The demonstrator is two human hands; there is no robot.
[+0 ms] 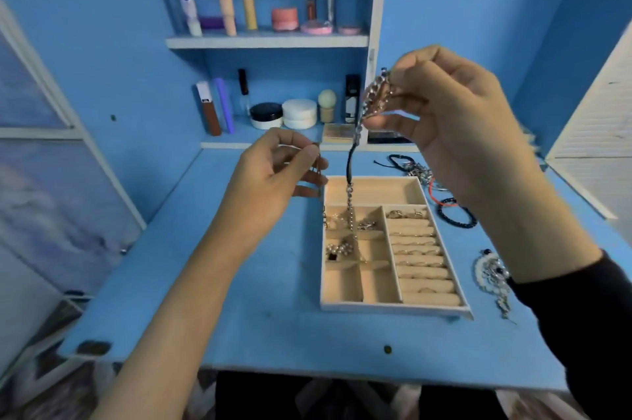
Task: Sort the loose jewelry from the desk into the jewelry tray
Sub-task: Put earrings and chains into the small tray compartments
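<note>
- Fingers of the right hand (pixel 455 125) pinched a bunched silver chain (pixel 376 96) high above the jewelry tray (pixel 393 308), its dark cord and links dangling toward the upper compartments.
- Left hand (pixel 270 176) pinched a thin strand (pixel 318 166) beside the tray's left edge.
- Tray sat on the blue desk (pixel 239 317); a dark bead bracelet (pixel 456 219) and a white beaded piece (pixel 489 272) lay loose to its right.

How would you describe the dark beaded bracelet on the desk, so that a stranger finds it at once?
Find the beige jewelry tray on the blue desk. Just right of its far corner lies a ring of dark blue beads. The red cord beside it is thin; the pearly piece nearer is white.
</note>
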